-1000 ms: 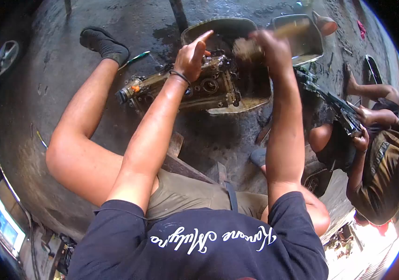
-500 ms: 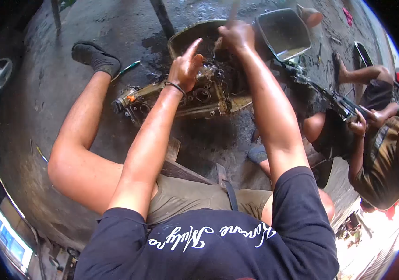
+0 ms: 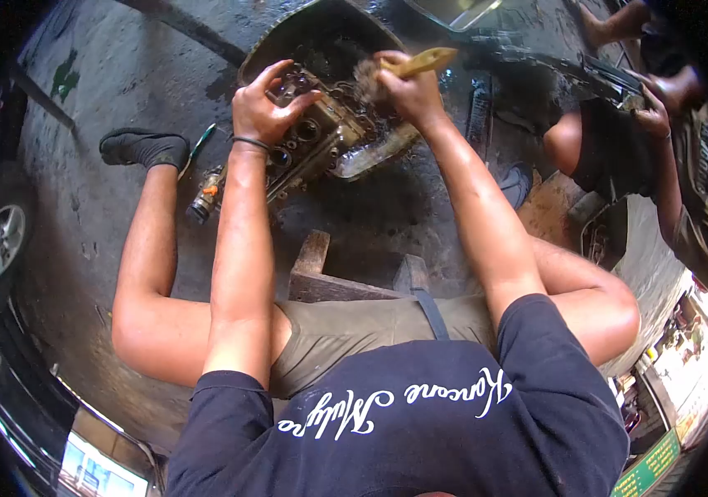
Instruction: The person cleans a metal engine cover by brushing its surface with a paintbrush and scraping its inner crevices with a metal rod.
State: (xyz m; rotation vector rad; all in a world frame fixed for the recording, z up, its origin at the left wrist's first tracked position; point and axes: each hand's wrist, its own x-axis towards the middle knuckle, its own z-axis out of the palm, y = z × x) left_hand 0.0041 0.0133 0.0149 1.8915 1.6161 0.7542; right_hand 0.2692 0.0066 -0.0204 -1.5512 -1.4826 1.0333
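Note:
A wet, oily metal engine block [image 3: 308, 157] with round openings lies tilted on the ground in front of me. My left hand [image 3: 264, 112] is over its upper left end, thumb and fingers spread apart; whether the fingertips touch the metal I cannot tell. A paintbrush [image 3: 424, 63] with a yellowish handle is gripped in my right hand [image 3: 412, 93]. Its dark, worn bristles [image 3: 367, 81] point left, close to the block's right side. Behind the block stands a shallow tray [image 3: 267, 51], partly covered by it.
A second basin [image 3: 456, 18] holding liquid is at the top edge. On the right, another person's hand [image 3: 656, 112] holds a long dark metal part [image 3: 536, 56]. A wooden stool [image 3: 333, 287] is under me. A pen-like green tool [image 3: 200, 142] lies beside my left shoe [image 3: 142, 151].
My right hand has come down from above the tray, bringing the brush beside the block. My left hand's fingers have spread and curved over the block's end. The whole view has shifted.

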